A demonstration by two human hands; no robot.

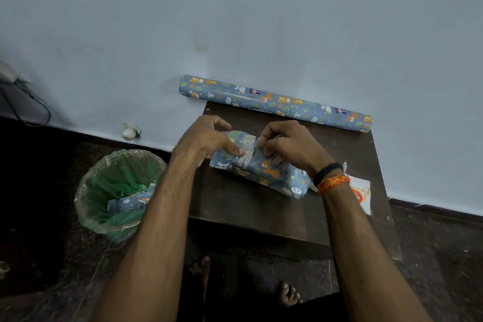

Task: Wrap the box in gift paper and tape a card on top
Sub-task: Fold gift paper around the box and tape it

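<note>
while the wrapped box (261, 167) lies on the dark wooden table (251, 212), the left hand (206, 138) pinches its far end with thumb and curled fingers, and the right hand (290, 146) pinches the paper beside it. the card (362, 195) lies by the right wrist, the gift paper roll (277, 102) against the wall.

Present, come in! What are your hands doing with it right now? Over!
Left hand and right hand both pinch the paper on the wrapped box. Card waits beside it on the table. Nothing blocking.
</note>
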